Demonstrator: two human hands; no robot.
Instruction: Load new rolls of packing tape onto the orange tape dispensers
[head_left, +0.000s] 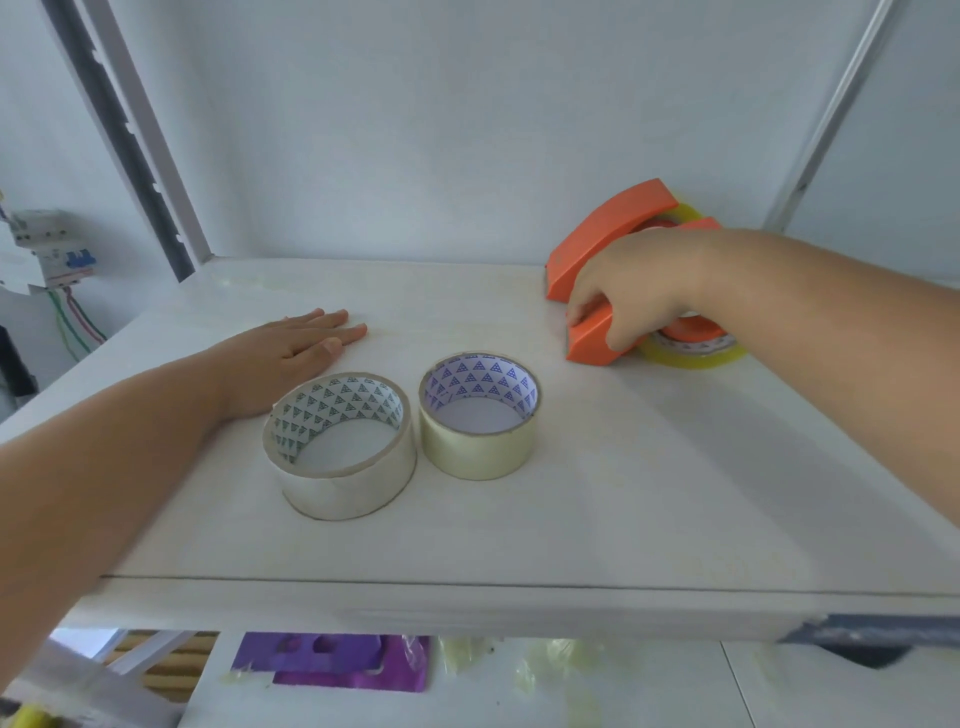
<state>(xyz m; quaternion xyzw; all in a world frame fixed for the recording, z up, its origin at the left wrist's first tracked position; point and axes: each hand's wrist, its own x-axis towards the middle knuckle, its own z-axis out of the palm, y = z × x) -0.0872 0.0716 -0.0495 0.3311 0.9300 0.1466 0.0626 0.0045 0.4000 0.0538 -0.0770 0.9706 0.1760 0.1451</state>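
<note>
Right hand (618, 296) grasps near orange dispenser (592, 343); left hand (301, 345) lies flat, released, on surface (519, 519). Both new rolls (340, 444) (478, 415) remain unloaded; task barely begun.

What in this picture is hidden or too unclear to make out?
- Near orange dispenser, head view: its middle is covered by the right hand.
- Far orange dispenser: its lower end is behind that hand.
- Purple item below the shelf: cut off by the shelf edge, blurred.

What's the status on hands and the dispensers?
Right hand has its grip on the near orange dispenser; left hand flat on the table. Two new tape rolls unloaded. Nothing in the way.
</note>
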